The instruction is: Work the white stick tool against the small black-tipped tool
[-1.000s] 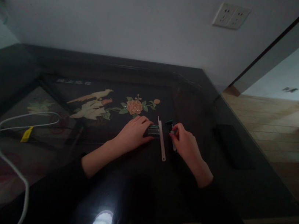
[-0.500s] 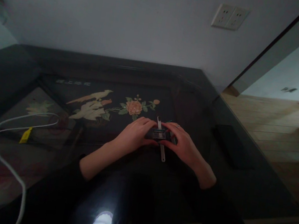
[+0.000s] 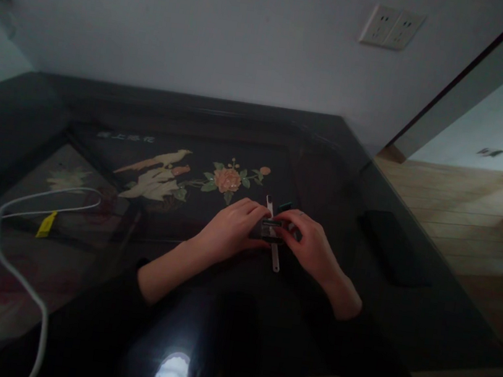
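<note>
A small dark rectangular piece (image 3: 270, 231) with a slot-like opening sits between my hands over the table. My left hand (image 3: 232, 229) curves around its left side, thumb low and fingertips high, gripping it. My right hand (image 3: 312, 241) has thumb and forefinger pinched at its upper right edge. Crossing beneath the piece is a narrow silvery strip (image 3: 274, 259) with a hole in its lower end; its upper end shows beyond my fingers. A small dark greenish part (image 3: 285, 206) shows just above my right fingertips. Its kind is unclear in the dim light.
The glossy dark table (image 3: 214, 118) bears an inlaid bird-and-flower picture (image 3: 227, 179). At the left lies a white cable (image 3: 17, 273) with a yellow tag (image 3: 45, 224). A flat black object (image 3: 395, 249) rests at the right. Wall sockets (image 3: 391, 28) are behind.
My right fingers have closed into a pinch at the dark piece's upper edge, and the right thumb has moved up. The piece appears tilted differently. The greenish part shows more.
</note>
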`<state>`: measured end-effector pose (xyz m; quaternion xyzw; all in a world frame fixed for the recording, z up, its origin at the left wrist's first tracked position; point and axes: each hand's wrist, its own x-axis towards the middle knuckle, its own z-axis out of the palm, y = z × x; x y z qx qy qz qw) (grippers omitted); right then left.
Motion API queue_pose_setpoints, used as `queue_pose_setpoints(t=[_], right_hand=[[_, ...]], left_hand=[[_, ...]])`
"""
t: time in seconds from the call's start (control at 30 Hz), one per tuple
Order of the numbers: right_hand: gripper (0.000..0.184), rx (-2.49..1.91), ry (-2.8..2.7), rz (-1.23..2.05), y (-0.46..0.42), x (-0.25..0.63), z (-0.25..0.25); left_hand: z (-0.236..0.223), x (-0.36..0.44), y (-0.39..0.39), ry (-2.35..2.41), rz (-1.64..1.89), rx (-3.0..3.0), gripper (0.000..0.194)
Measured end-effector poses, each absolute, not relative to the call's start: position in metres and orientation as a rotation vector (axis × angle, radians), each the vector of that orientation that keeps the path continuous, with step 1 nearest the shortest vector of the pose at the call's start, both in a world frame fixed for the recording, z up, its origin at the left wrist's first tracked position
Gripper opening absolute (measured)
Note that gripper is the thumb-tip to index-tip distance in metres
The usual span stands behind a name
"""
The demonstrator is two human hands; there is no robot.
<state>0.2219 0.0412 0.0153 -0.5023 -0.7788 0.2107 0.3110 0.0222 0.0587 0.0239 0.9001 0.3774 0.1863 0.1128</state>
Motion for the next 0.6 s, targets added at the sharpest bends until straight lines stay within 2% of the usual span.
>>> queue_pose_setpoints(t=[0.2,0.43,0.6], right_hand=[[0.004,-1.364,-2.011,0.510,0.0399,0.2190,0.0150],[0.005,-1.335,-1.950,0.534,0.0399,0.2221,0.0200],[0.006,-1.349,-1.752,0.539,0.0405,0.2238,0.0212]], left_hand=[[0.0268,0.0254,0.0542,1.051,0.543,2.640,0.037],[0.0231,0.0266,0.0566,0.943,0.658,2.360,0.040],[0.0190,0.0250,0.0576,0.927,0.699,2.283,0.050]])
